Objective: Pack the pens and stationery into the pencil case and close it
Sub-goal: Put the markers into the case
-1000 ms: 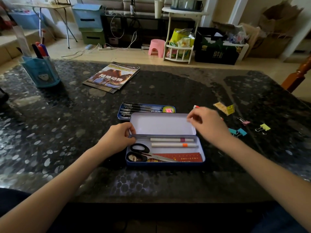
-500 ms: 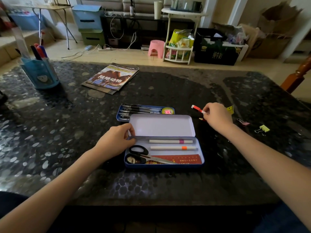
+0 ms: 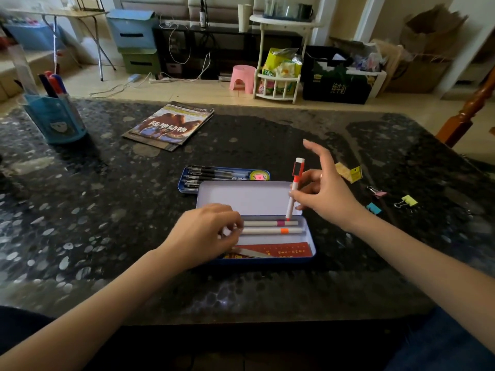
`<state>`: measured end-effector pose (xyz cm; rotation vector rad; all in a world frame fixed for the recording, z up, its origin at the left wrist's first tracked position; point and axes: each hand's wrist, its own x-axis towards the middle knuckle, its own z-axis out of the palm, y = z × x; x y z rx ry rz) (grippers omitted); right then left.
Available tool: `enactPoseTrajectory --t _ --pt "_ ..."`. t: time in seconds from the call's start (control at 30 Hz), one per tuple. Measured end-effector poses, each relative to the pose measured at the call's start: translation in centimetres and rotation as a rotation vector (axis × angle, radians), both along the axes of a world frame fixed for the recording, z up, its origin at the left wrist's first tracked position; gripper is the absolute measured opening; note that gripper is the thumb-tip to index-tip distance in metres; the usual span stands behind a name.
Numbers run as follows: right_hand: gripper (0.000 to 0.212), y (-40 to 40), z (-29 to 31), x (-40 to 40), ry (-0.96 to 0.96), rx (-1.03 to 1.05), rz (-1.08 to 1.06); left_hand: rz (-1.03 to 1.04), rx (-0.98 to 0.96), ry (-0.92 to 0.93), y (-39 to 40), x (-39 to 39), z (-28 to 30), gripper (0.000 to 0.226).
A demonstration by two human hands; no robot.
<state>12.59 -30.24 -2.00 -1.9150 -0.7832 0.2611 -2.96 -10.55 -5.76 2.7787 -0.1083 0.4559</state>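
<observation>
Open pencil case [image 3: 308,238] near the desk's [image 3: 107,210] front edge holds 2 white pens [image 3: 270,227] and a red ruler [image 3: 284,249]. Right hand [image 3: 325,194] pinches an orange marker [image 3: 294,188] upright; left hand [image 3: 206,236] curls over the case, can't tell its grip.

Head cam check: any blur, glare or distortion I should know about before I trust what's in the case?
Head view: the left hand is motion-blurred and covers the near-left of the pencil case; the right hand and its red marker are sharper. Window glare mottles the glossy table. Wide-angle bending curves the far table edge; the foreground is dim.
</observation>
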Motion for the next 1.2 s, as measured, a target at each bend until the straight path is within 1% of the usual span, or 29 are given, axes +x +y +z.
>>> enactPoseTrajectory --t 0.03,0.07,0.17,0.2,0.27,0.4,0.47,0.53,0.57,0.63,0.73,0.77,0.9,0.97,1.07,1.13,1.2 --pt "0.084 -0.1 0.0 -0.3 0.030 0.021 0.013 -0.039 -0.021 0.032 -0.2 0.1 -0.2 0.008" --pt "0.079 -0.2 -0.1 -0.5 0.050 0.031 0.021 -0.061 -0.037 0.059 -0.3 0.2 -0.4 0.012" --pt "0.050 -0.3 -0.3 -1.0 0.074 0.029 0.018 -0.080 -0.035 0.125 -0.2 0.5 -0.9 0.035" --pt "0.041 -0.2 -0.4 -1.2 0.093 0.041 0.015 -0.081 -0.017 0.153 -0.1 0.4 -1.0 0.039" --pt "0.028 0.0 -0.4 -1.5 0.134 0.059 0.020 -0.079 0.023 0.200 0.0 0.4 -1.1 0.034" --pt "0.021 0.2 -0.3 -1.8 0.205 0.030 0.105 -0.064 0.069 0.208 -0.1 0.4 -1.2 0.030" --pt "0.019 0.2 -0.4 -1.9 0.221 -0.019 0.191 -0.054 0.072 0.216 0.0 0.5 -1.3 0.033" --pt "0.013 0.1 -0.6 -2.0 0.213 -0.083 0.261 -0.052 0.066 0.210 0.0 0.4 -1.3 0.040" --pt "0.010 0.1 -0.9 -2.0 0.198 -0.107 0.281 -0.052 0.067 0.204 0.0 0.3 -1.3 0.043" --pt "0.010 0.2 -1.4 -2.0 0.141 -0.152 0.289 -0.045 0.078 0.201 0.0 0.3 -1.3 0.038" --pt "0.023 0.1 -1.9 -1.7 -0.029 -0.292 0.273 -0.037 0.081 0.197 0.0 0.3 -1.4 0.031" --pt "0.024 0.0 -1.9 -1.5 -0.071 -0.346 0.278 -0.035 0.072 0.201 0.0 0.3 -1.4 0.031" --pt "0.019 -0.3 -2.1 -1.7 -0.159 -0.491 0.323 -0.028 0.035 0.201 -0.1 0.2 -1.3 0.028" --pt "0.021 -0.4 -2.2 -2.0 -0.250 -0.549 0.320 -0.021 0.038 0.195 -0.1 0.2 -1.4 0.028" --pt "0.015 -0.4 -2.0 -2.3 -0.385 -0.608 0.324 -0.017 0.026 0.190 -0.1 0.1 -1.4 0.027" --pt "0.012 -0.5 -1.8 -2.3 -0.425 -0.664 0.321 -0.010 0.008 0.186 -0.1 0.2 -1.4 0.025" --pt "0.015 -0.5 -1.9 -2.3 -0.456 -0.717 0.320 -0.003 -0.009 0.180 0.0 0.2 -1.4 0.023"
